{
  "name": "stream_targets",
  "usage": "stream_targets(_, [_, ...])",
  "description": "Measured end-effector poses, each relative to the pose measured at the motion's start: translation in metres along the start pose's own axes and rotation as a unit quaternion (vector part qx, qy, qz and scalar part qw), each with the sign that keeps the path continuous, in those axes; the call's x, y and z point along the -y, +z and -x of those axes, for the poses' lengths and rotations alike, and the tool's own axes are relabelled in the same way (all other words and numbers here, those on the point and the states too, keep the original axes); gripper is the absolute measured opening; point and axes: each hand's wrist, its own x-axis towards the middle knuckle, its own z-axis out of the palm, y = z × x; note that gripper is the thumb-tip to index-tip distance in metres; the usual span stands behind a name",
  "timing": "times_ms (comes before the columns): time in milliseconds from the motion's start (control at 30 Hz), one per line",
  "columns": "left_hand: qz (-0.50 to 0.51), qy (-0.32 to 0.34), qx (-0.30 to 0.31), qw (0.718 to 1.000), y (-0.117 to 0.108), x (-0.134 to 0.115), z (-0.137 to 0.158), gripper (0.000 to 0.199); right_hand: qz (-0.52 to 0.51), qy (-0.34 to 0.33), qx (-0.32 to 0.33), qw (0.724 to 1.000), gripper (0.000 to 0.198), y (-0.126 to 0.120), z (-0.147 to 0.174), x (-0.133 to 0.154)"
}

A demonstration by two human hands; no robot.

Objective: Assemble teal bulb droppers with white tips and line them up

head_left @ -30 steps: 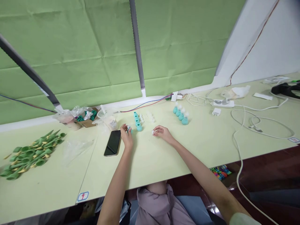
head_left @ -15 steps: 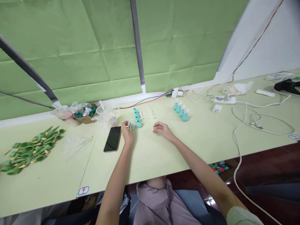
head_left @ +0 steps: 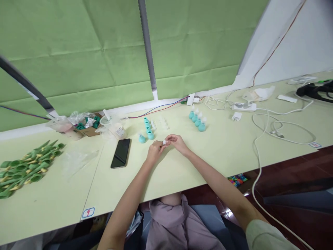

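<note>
My left hand (head_left: 154, 152) and my right hand (head_left: 178, 143) meet above the table, fingertips closed on a small white plastic piece (head_left: 164, 142) between them. The fingers hide most of its shape. Just left of my left hand stands a small turquoise bulb-shaped bottle (head_left: 142, 139) with a whitish tip. Behind it runs a row of open turquoise bottles (head_left: 148, 129), with small white parts (head_left: 153, 125) and clear tips (head_left: 163, 123) lined up alongside. Further right is a row of turquoise bottles with clear tips (head_left: 198, 121).
A phone (head_left: 121, 153) lies left of my forearm. Green tubular pieces (head_left: 23, 168) are heaped at the far left, near a plastic bag (head_left: 79, 161). Bagged cups (head_left: 119, 130) and a small cardboard box (head_left: 92, 130) stand behind. A power strip (head_left: 244, 107) and white cables are at right.
My left hand has let go of the tipped turquoise bottle, which now stands on the table, and has moved right to my right hand at the white piece. The view has shifted slightly.
</note>
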Motion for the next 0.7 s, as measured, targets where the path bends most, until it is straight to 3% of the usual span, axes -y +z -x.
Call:
stream_targets(233, [0.044,-0.015,0.006,0.999,0.004,0.010,0.001,0.023,0.046,-0.019,-0.003,0.999,0.019,0.006,0.000,-0.008])
stream_targets(467, [0.019,-0.026,0.017,0.999,0.001,0.009,-0.003,0.028,0.196,-0.082,-0.043,0.976,0.012,0.008,0.004,-0.003])
stream_targets(700, [-0.059,-0.046,-0.001,0.997,0.003,0.012,-0.001,0.031,0.237,-0.119,-0.079,0.961,0.013,0.010,0.008,-0.010])
